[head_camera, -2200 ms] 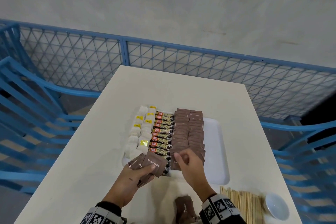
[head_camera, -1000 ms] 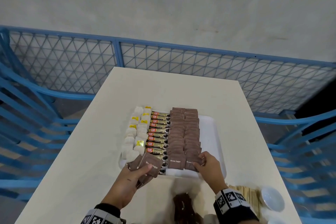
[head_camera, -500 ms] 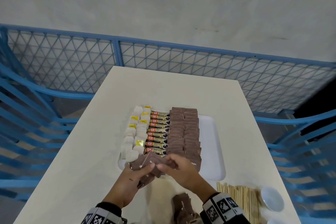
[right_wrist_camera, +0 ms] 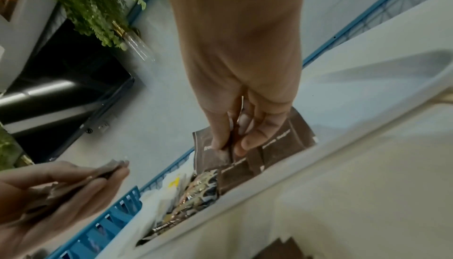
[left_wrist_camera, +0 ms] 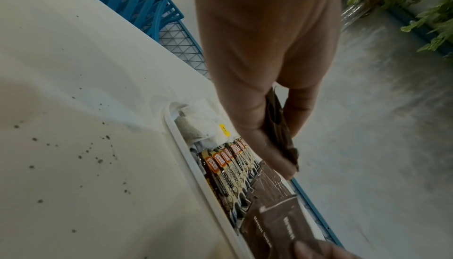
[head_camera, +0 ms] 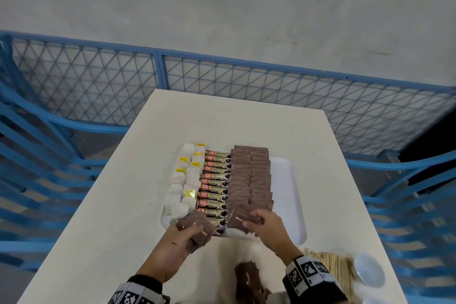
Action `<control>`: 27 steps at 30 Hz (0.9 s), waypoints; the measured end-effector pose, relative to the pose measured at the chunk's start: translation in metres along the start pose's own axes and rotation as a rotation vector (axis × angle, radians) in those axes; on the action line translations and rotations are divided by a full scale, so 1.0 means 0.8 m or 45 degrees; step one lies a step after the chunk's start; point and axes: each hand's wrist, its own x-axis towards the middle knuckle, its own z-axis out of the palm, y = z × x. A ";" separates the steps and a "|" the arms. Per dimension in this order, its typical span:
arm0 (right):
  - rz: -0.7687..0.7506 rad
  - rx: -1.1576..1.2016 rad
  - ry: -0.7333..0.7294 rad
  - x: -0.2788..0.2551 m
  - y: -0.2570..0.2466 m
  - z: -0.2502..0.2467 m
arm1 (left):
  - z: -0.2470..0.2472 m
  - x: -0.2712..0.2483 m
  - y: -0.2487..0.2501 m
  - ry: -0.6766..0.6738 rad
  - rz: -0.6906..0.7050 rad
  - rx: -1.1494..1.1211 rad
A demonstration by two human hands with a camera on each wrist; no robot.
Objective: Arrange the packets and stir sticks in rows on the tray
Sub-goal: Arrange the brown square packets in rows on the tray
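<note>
A white tray holds rows of white tea bags, coffee granule sticks and two rows of brown sugar packets. My left hand grips a fanned stack of brown packets over the tray's near left corner; the same stack shows edge-on in the left wrist view. My right hand pinches a single brown packet at the near end of the left brown row, thumb and fingers on that packet. Wooden stir sticks lie on the table, right of my right wrist.
A loose pile of brown packets lies by the table's front edge between my wrists. A small white bowl stands right of the sticks. The tray's right strip is bare. Blue mesh fencing rings the table.
Half a second ago my right hand was at the stack in my left hand. It has now moved right with one brown packet to the near end of the brown row. The left hand stayed.
</note>
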 end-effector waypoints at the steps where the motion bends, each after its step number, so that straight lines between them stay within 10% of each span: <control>1: 0.001 -0.068 0.002 0.002 0.003 0.000 | -0.001 0.000 -0.001 0.003 -0.005 0.009; 18: -0.230 -0.365 0.221 0.006 -0.006 0.023 | -0.002 0.001 -0.001 -0.031 0.053 0.074; 27: -0.264 0.221 -0.350 -0.035 -0.051 0.032 | 0.008 -0.003 -0.001 -0.127 -0.016 0.108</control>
